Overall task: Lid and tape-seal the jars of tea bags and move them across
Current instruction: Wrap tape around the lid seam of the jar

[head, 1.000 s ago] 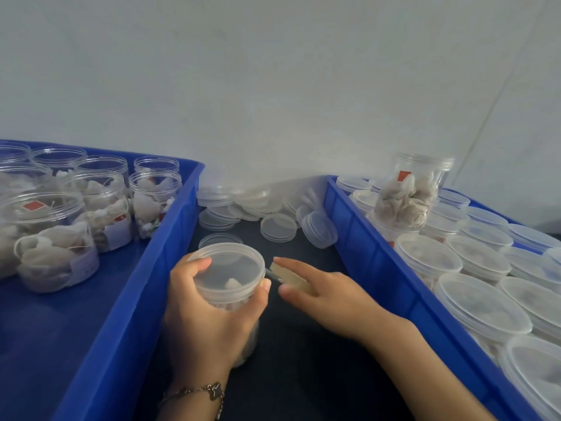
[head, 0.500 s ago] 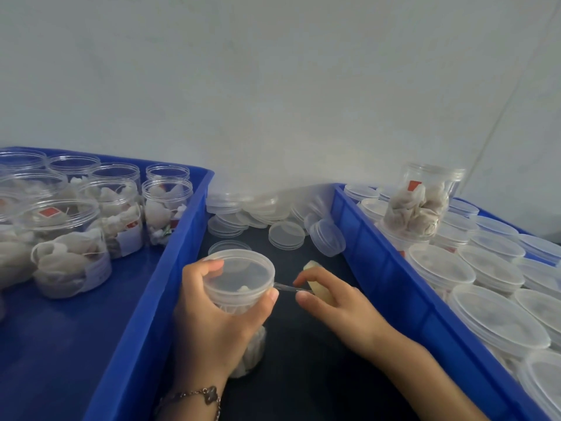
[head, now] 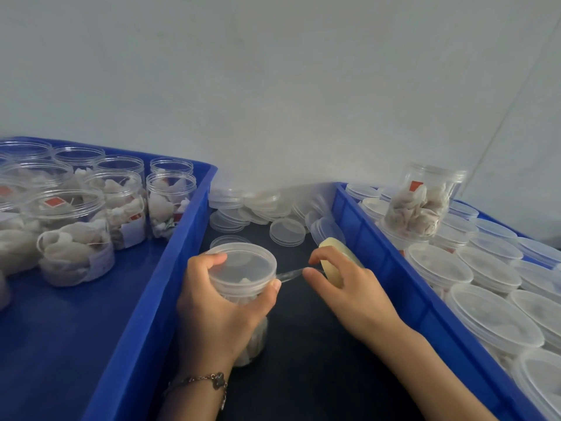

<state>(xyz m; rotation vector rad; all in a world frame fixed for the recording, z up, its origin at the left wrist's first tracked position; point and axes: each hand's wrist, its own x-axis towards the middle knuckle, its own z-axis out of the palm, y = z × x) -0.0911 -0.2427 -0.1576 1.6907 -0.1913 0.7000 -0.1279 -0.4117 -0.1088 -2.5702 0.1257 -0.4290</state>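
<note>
Jar (head: pixel 243 287) with its lid already on is gripped by the left hand (head: pixel 218 308) over the dark gap between two crates. The right hand (head: pixel 349 287) pinches a tape roll (head: pixel 331 262), and a clear strip (head: pixel 291 273) runs to the lid rim; sealing looks just begun. The right blue crate (head: pixel 394 268) holds many lidded jars, perhaps taped already. The left blue crate (head: pixel 170 268) holds open jars (head: pixel 121 202) not yet lidded.
</note>
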